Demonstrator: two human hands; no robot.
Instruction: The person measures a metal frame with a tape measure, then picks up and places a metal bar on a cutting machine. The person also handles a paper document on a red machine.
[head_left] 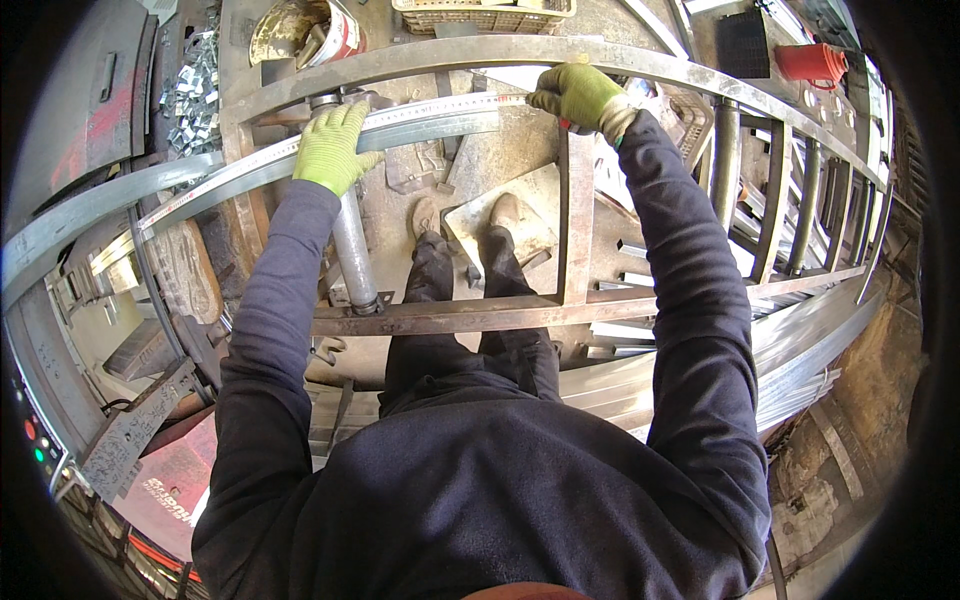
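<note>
My right hand (580, 98), in a yellow-green glove, is closed at the right end of a tape measure (455, 104). A bit of red shows under that hand; I cannot make out what it is. The pale tape blade runs left along a galvanized metal channel (430, 128). Across the tape and channel lies my left hand (335, 150), gloved alike, its fingers stretched out and thumb apart. The channel rests over a steel roller frame (470, 316), near a grey roller (352, 250).
Small metal pieces (195, 95) are heaped at the far left, beside a round bucket (300, 35). A plastic basket (485, 15) stands at the back, a red container (810, 63) far right. Long metal profiles (620, 385) lie below the frame. A button panel (38, 435) is at the left edge.
</note>
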